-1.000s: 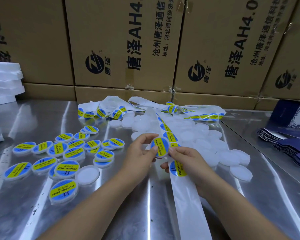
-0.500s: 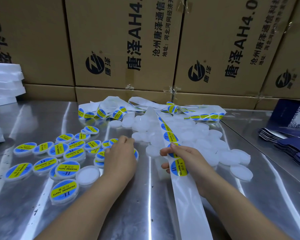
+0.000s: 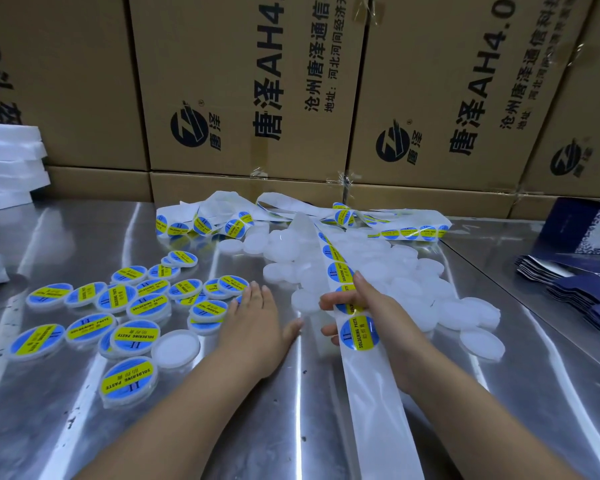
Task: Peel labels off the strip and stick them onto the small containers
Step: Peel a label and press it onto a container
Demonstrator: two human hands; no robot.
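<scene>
A white backing strip [image 3: 378, 393] runs from the near edge up across the steel table, carrying round blue-and-yellow labels [image 3: 359, 333]. My right hand [image 3: 378, 317] grips this strip, thumb on top and fingers underneath. My left hand [image 3: 257, 327] lies palm down with straight fingers at the right edge of a spread of labelled containers [image 3: 142, 306], holding nothing. Plain white unlabelled containers [image 3: 413, 271] are heaped beyond and to the right of my right hand. One unlabelled container [image 3: 175, 348] sits among the labelled ones.
More strip with labels lies tangled at the back [image 3: 222, 216]. Cardboard boxes [image 3: 250, 81] wall off the far side of the table [image 3: 291, 427]. White foam slabs [image 3: 7, 164] are stacked at far left, dark blue folded cartons [image 3: 586, 285] at right.
My left hand carried a freshly labelled container from the strip down and left to the labelled group and has now let go, fingers straightened. My right hand kept its hold on the strip.
</scene>
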